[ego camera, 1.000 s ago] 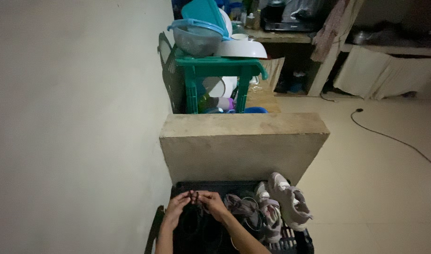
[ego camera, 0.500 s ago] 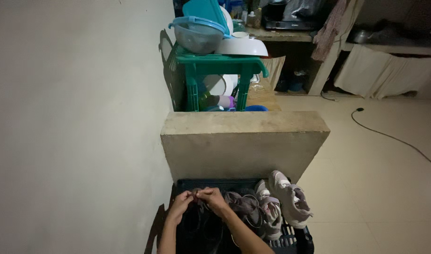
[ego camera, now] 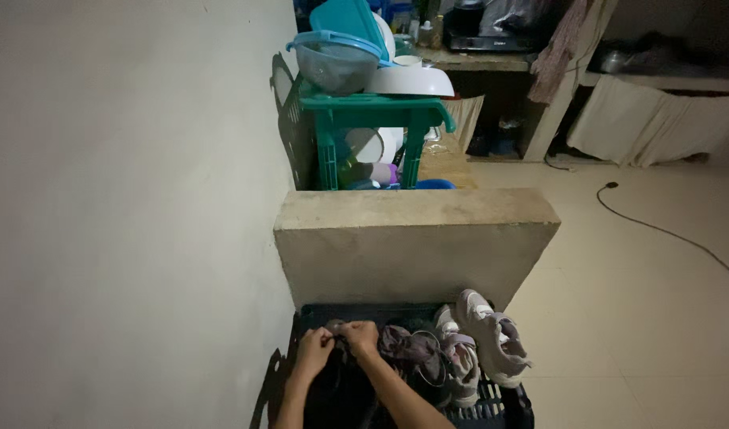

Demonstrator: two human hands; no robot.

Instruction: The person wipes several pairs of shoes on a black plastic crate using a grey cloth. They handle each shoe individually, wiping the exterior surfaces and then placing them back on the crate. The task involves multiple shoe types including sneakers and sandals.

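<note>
Left hand (ego camera: 313, 352) and right hand (ego camera: 360, 337): both pinching dark item (ego camera: 338, 343) | right of them: pale sneakers (ego camera: 480, 343) | beneath: black crate (ego camera: 504, 401)

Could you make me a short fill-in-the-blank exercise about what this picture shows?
1. Both hands, the left hand and the right hand, meet over a dark plastic ____ on the floor.
2. The pale grey sneakers lie at the ____ side of that container.
3. Behind the low concrete wall stands a ____ plastic rack holding bowls.
4. A thin dark cable trails across the tiled ____.

Missing words: crate; right; green; floor
</note>
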